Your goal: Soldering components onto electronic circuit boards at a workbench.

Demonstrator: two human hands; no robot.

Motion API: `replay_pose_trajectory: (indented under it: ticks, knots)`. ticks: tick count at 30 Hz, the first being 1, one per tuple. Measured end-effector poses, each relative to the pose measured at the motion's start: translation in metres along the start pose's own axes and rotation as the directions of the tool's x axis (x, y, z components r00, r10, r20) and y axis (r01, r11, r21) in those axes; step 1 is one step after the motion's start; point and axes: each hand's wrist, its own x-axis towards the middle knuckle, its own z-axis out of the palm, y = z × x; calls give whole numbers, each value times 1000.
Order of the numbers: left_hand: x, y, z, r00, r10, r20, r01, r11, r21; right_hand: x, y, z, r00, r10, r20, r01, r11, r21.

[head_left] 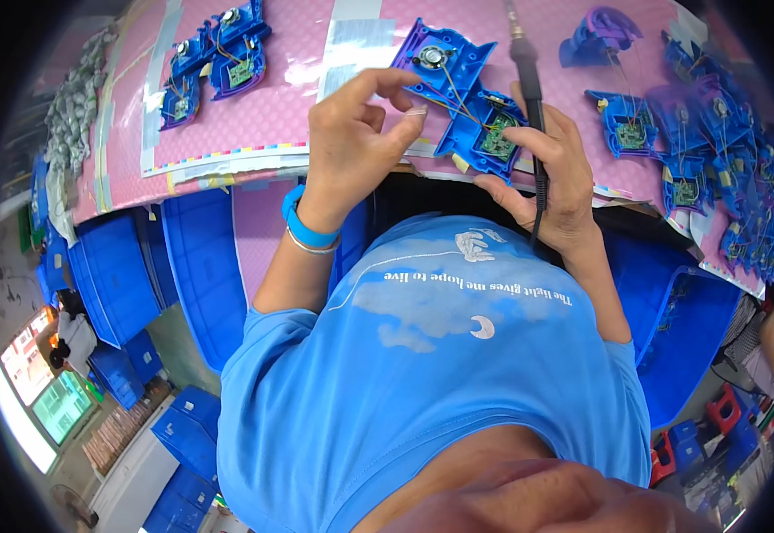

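My left hand (pixel 356 133) has curled fingers, with thumb and forefinger apart. Its forefinger is at the edge of a blue plastic casing half (pixel 449 67), which holds a round speaker (pixel 433 57). Something pale is wrapped around the thumb tip. My right hand (pixel 558 169) holds a soldering iron (pixel 529 84), tip pointing away from me, its cord hanging over the palm. The same hand's thumb and forefinger are at the edge of a smaller blue casing part (pixel 471 147) with a green circuit board (pixel 497 138). Thin wires (pixel 449 102) link the board and the speaker half.
Similar wired blue casings (pixel 218 55) lie at the far left of the pink-covered table (pixel 298 53). More are piled on the right (pixel 716 133), beside a purple-blue holder (pixel 602 37). Wrapped grey parts (pixel 80 98) line the left edge. Blue bins (pixel 200 258) stand below the table.
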Motion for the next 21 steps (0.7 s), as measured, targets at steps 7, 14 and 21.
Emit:
replay_pose_trajectory:
  ticks: [7, 14, 21]
  knots:
    - [10, -11, 6, 995, -88, -43, 26, 662, -749, 12, -7, -4, 998, -56, -31, 57, 997, 43]
    - [4, -22, 23, 959, 14, -285, -124, 920, -373, 0, -21, -22, 984, -31, -173, 48, 994, 97]
    - [2, -22, 26, 871, 313, -379, -312, 948, 66, 2, -22, -22, 980, -19, -200, 78, 953, 292]
